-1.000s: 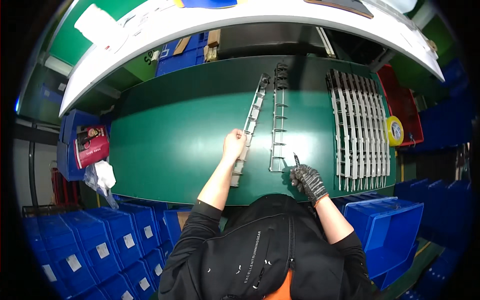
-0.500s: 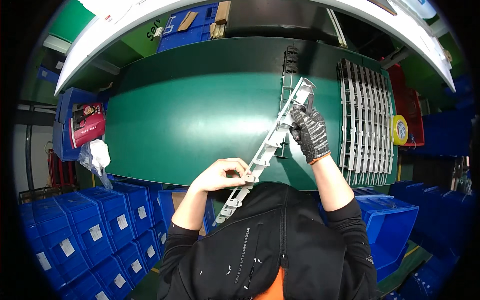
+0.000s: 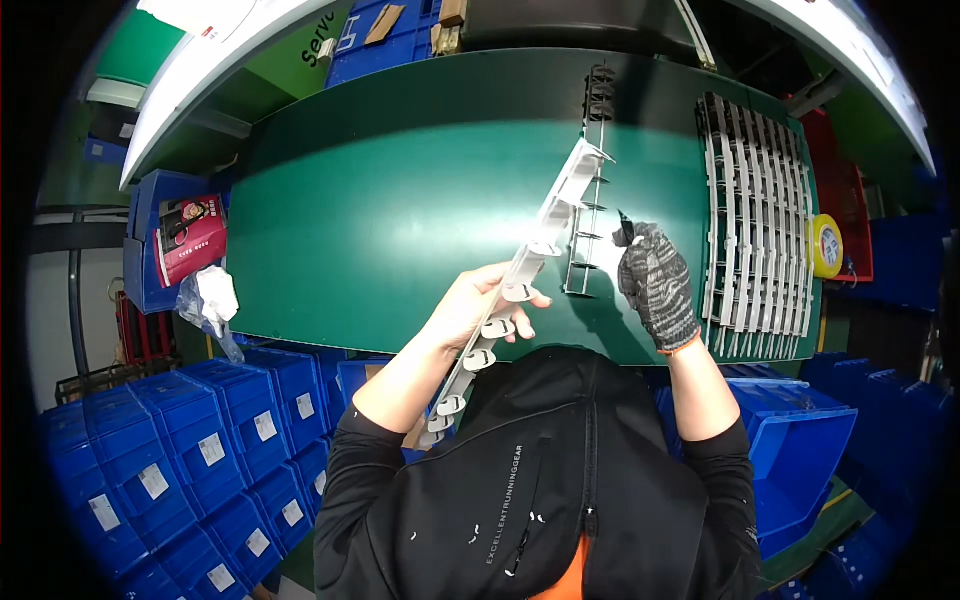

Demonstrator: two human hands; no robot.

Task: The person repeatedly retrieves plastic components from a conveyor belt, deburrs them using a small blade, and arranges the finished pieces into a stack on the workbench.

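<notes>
My bare left hand [image 3: 487, 305] is closed round a long, light grey slatted strip [image 3: 540, 245] with several rounded tabs along it. The strip slants from near my jacket up over the table. To the right of it, in a dark knitted glove, my right hand [image 3: 657, 285] is closed on a small dark pointed tool [image 3: 627, 230], whose exact kind I cannot make out. The right hand is apart from the strip. A similar strip [image 3: 598, 135], dark at its far end, lies on the green table [image 3: 380, 210] just beyond the held one.
At the table's right side lies a row of several similar strips [image 3: 757, 225], beside a yellow tape roll [image 3: 826, 246] and a red bin [image 3: 858, 215]. Left of the table are a blue box [image 3: 143, 230], a red packet [image 3: 190, 245] and white tissue [image 3: 217, 293]. Blue crates [image 3: 190, 420] stand below.
My right hand has come off the strip and moved right and nearer to me. My left hand has slid up along the strip and now wraps round it; the strip has turned somewhat.
</notes>
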